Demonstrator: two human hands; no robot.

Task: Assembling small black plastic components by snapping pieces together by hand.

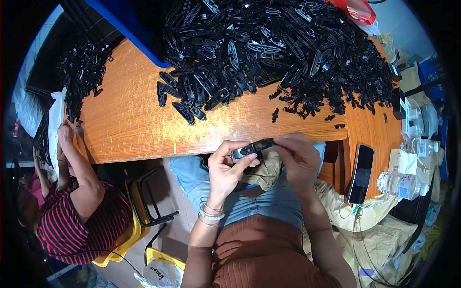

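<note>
Above my lap, close to the table's front edge, my left hand grips a long black plastic part with openings along it. The fingers and thumb of my right hand are pinched at that part's right end, where a small dark piece seems to sit; its outline is partly hidden. Beyond my hands, a big heap of similar long black parts covers the far table. To its right lies a pile of small black pieces, with a few strays nearer me, such as a single small piece.
A blue bin leans over the wooden table at the back left. On the right are a phone and a plastic bottle. At left, a co-worker in a striped shirt sits beside another dark pile.
</note>
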